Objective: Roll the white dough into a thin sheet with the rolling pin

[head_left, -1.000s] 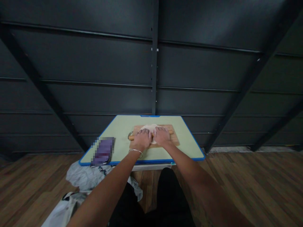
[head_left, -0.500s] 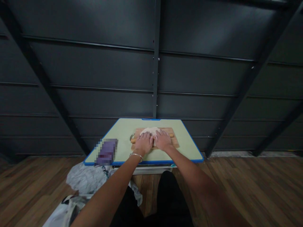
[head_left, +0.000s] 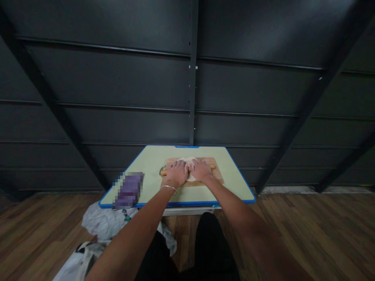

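Observation:
A wooden rolling pin point(head_left: 213, 166) lies crosswise over a flat sheet of pale dough point(head_left: 191, 178) on a wooden cutting board point(head_left: 217, 177). My left hand point(head_left: 177, 172) is on the left half of the pin, its fingers reaching over the top. On the other half rests my right hand point(head_left: 200, 170), close beside the left, its fingers also laid over the pin. Both palms hide most of the pin and part of the dough. Dough shows between the hands at the near side and beyond the fingertips.
The board sits on a pale folding table point(head_left: 152, 156) with a blue rim. A metal ring-shaped object point(head_left: 161, 170) is at the board's left. A purple blurred item point(head_left: 129, 191) lies at the table's left corner. White plastic bags point(head_left: 102, 222) rest below; a dark panelled wall point(head_left: 131, 128) stands behind.
My hands and the rolling pin have moved slightly away from me across the dough, so more dough shows on the near side. The view has shifted a little.

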Tool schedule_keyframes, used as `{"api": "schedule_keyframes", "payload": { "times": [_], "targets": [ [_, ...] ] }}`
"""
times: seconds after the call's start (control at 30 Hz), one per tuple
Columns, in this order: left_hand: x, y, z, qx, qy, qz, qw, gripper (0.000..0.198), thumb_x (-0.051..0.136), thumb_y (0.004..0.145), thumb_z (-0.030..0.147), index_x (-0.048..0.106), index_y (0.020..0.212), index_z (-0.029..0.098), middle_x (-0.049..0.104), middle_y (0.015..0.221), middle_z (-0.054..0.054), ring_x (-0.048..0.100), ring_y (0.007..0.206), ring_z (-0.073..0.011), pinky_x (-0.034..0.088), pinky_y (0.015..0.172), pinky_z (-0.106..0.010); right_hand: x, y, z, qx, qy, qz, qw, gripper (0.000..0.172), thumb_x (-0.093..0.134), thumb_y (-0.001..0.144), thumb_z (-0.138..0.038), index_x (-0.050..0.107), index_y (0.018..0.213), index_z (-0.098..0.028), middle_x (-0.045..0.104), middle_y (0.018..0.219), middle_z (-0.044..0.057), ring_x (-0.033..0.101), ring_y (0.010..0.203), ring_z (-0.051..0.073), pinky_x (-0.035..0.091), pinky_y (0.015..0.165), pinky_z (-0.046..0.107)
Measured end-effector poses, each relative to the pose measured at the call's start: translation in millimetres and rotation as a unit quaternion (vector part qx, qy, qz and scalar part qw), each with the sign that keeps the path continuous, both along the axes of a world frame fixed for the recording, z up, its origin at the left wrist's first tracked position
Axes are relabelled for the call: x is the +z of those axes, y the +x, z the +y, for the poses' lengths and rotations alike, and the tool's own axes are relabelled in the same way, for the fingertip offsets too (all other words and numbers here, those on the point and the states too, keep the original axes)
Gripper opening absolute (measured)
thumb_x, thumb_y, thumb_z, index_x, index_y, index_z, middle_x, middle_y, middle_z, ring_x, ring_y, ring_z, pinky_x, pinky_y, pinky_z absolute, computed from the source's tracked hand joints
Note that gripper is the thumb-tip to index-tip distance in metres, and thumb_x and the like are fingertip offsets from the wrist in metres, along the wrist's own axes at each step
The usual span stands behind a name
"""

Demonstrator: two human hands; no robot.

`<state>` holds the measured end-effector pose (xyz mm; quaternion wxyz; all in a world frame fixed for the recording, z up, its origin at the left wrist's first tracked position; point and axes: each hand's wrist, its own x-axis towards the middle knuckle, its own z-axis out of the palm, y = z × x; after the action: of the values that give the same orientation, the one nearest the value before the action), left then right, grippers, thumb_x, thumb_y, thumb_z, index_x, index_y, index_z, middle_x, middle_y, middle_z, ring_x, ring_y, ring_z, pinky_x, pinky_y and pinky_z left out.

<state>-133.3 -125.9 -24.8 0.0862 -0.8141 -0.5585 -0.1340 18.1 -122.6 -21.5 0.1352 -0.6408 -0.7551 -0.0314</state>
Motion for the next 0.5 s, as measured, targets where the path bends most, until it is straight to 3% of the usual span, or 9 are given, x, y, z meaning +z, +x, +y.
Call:
{"api": "schedule_keyframes", "payload": {
  "times": [0.17,0.4,0.5],
  "targets": [
    [2.3,1.4,14.5,0.012,-0.015,0.011,1.000,0.048,0.028,0.109,0.032,0.065,0.132,0.011,0.066,0.142,-0.018,0.060,0.131,-0.0303,0.040,0.112,-0.043,2.6,-2.6,12.8,-0.014,-0.007,-0.018,1.000,0.044,0.038,0.109,-0.040,0.066,0.133,-0.015,0.071,0.132,0.017,0.061,0.125,0.029,0.043,0.108,0.043],
    [8.6,4.7,27.7,0.049,-0.021,-0.003,0.999,0.049,0.027,0.109,0.036,0.069,0.124,0.014,0.073,0.129,-0.018,0.064,0.122,-0.0297,0.040,0.107,-0.045,7.1,-6.3,30.1,-0.031,-0.037,-0.011,0.999,0.045,0.037,0.108,-0.038,0.069,0.130,-0.016,0.071,0.133,0.017,0.062,0.125,0.028,0.044,0.107,0.042],
    [9.3,4.3,33.4,0.046,-0.022,-0.002,0.999,0.049,0.030,0.109,0.036,0.066,0.133,0.015,0.069,0.137,-0.018,0.061,0.128,-0.0310,0.039,0.109,-0.047,12.3,-8.0,34.2,-0.034,-0.048,-0.006,0.998,0.046,0.038,0.108,-0.041,0.068,0.131,-0.014,0.071,0.133,0.017,0.062,0.126,0.029,0.044,0.108,0.044]
  ]
}}
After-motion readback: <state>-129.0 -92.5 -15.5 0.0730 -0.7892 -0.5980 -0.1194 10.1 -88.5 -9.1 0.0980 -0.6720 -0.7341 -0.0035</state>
